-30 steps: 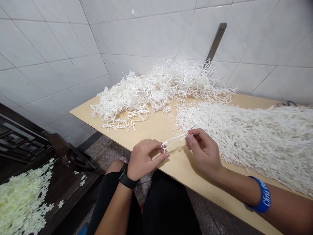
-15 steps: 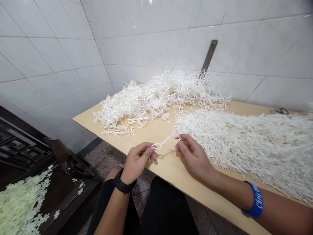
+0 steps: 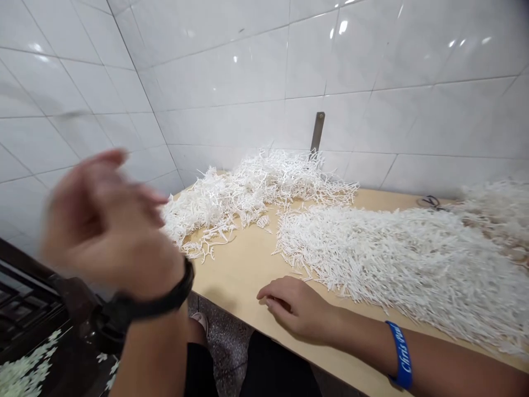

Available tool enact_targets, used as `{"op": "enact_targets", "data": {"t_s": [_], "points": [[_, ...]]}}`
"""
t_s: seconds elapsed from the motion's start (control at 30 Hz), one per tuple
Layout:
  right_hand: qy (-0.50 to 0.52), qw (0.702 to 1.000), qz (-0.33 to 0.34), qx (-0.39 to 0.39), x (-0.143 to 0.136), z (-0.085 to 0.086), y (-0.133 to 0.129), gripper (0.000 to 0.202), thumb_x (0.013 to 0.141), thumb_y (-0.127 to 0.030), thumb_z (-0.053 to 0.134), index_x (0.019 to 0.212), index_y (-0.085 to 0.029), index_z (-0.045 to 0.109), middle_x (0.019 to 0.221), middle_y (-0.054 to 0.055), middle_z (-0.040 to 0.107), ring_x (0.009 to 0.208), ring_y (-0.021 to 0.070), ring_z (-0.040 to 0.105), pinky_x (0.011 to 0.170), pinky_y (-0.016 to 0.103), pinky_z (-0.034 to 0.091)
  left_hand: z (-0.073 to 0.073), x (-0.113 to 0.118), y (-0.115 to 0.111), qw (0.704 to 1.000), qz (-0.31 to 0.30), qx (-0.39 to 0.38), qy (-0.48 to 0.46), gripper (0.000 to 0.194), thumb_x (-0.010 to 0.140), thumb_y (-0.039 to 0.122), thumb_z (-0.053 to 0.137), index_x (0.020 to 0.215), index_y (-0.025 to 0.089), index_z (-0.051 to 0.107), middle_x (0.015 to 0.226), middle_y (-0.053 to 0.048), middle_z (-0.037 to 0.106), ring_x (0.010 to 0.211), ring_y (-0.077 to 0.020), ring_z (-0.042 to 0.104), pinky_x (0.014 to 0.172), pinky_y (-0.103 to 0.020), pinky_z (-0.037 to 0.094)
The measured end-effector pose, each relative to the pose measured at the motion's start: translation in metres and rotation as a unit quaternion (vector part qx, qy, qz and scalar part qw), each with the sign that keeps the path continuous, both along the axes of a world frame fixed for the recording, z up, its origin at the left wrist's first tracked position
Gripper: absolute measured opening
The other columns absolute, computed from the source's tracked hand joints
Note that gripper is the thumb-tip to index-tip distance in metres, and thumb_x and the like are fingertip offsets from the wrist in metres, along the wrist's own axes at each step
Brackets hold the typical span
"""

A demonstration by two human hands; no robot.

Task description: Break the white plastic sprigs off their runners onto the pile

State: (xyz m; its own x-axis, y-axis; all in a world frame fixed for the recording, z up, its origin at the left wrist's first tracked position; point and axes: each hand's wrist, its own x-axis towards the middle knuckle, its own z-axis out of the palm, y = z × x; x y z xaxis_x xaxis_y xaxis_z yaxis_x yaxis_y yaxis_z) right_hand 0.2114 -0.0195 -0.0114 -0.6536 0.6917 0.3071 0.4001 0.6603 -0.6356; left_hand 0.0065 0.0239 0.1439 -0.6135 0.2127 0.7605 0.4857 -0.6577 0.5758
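Observation:
My left hand (image 3: 109, 226), wearing a black watch (image 3: 152, 298), is raised high at the left, in front of the tiled wall. Motion blurs its fingers, so whether they hold anything cannot be told. On the bare front of the board lies my right hand (image 3: 301, 309), its fingers curled in and no strand showing in them. A tangled heap of white branching plastic strands (image 3: 256, 187) covers the back left of the board. Beyond my right hand spreads a thick layer of short white plastic pieces (image 3: 384, 259).
The tan board (image 3: 231, 275) meets a tiled wall (image 3: 231, 71). A metal strip (image 3: 317, 132) stands upright behind the heap, and a dark cord loop (image 3: 432, 202) lies near the back. Dark carved wooden furniture (image 3: 25, 286) at lower left bears pale flower-shaped pieces (image 3: 31, 358).
My left hand has swung up and left, away from my right hand. The white looped strand held between them no longer shows. My right hand has lowered onto the board; the view has tilted up.

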Motion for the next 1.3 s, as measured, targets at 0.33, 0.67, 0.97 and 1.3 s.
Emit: {"op": "enact_targets", "data": {"t_s": [0.33,0.67,0.97,1.3], "points": [[0.000,1.000,-0.010,-0.003,-0.001,0.001,0.001,0.024,0.094,-0.019,0.047,0.103,-0.019,0.069,0.093,0.006,0.073,0.085,0.0205,0.066,0.080,0.033,0.048,-0.088,0.031,0.123,0.770,-0.106,-0.392,0.492,0.028,0.093,0.023,0.047,0.107,0.018,0.071,0.114,-0.009,0.072,0.103,-0.0254,0.065,0.090,-0.038,0.050],[-0.001,1.000,-0.018,-0.004,-0.002,0.000,0.002,0.024,0.094,-0.019,0.046,0.104,-0.019,0.069,0.094,0.007,0.073,0.086,0.0209,0.065,0.081,0.033,0.048,-0.109,0.018,0.132,0.701,-0.120,-0.399,0.579,0.019,0.082,0.017,0.056,0.084,0.020,0.075,0.101,-0.011,0.072,0.107,-0.0298,0.058,0.099,-0.048,0.040],[-0.011,0.999,-0.032,-0.015,-0.002,-0.001,0.001,0.025,0.095,-0.020,0.046,0.106,-0.020,0.068,0.096,0.007,0.072,0.087,0.0210,0.065,0.081,0.034,0.049,-0.053,-0.011,0.130,0.864,-0.121,-0.295,0.390,0.036,0.095,0.038,0.043,0.106,0.016,0.070,0.124,-0.010,0.067,0.117,-0.0249,0.060,0.102,-0.040,0.045],[-0.016,0.998,-0.040,-0.041,-0.002,0.002,0.002,0.025,0.095,-0.021,0.046,0.107,-0.019,0.067,0.096,0.007,0.072,0.088,0.0210,0.065,0.081,0.034,0.048,0.012,-0.035,0.129,0.942,-0.234,-0.130,0.200,0.042,0.092,0.052,0.053,0.114,0.019,0.067,0.135,-0.011,0.061,0.110,-0.0232,0.065,0.098,-0.040,0.050]]}}
